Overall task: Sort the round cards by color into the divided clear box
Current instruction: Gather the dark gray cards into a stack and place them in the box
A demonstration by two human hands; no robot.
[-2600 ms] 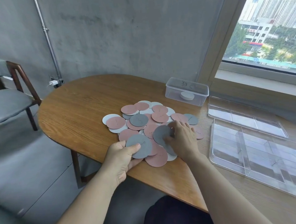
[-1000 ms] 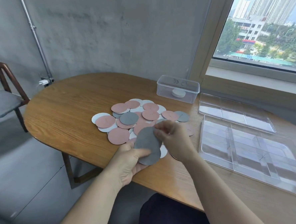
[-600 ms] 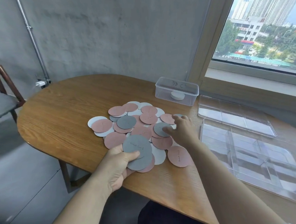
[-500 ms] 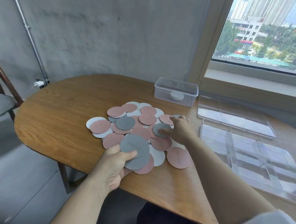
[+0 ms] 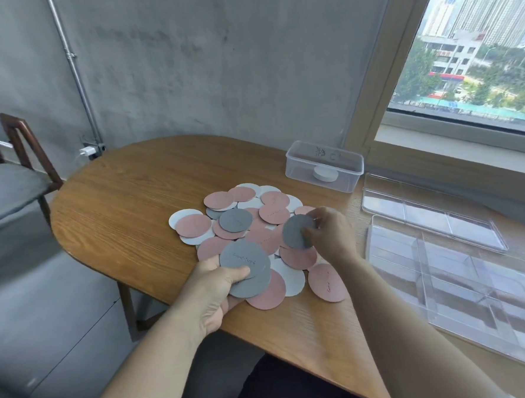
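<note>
The left hand [image 5: 220, 289] grips stacked grey cards [image 5: 246, 269]; the right hand [image 5: 331, 233] pinches another grey card [image 5: 297, 231] above the pile [image 5: 256, 227]. The divided box [image 5: 463, 282] lies right, beside a lid [image 5: 425, 212] and small tub [image 5: 324, 169].

Wooden table [image 5: 126, 207] — small lidded container [image 5: 323, 166], chair [image 5: 21, 152], window [image 5: 473, 47].

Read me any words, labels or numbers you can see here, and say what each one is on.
Nothing reads clearly.
Gray card in the left hand: small print, blurred.
Pink card near the table edge: small print, too small.
Small clear box lid: faint marks, unreadable.
Red building sign outside: illegible.
</note>
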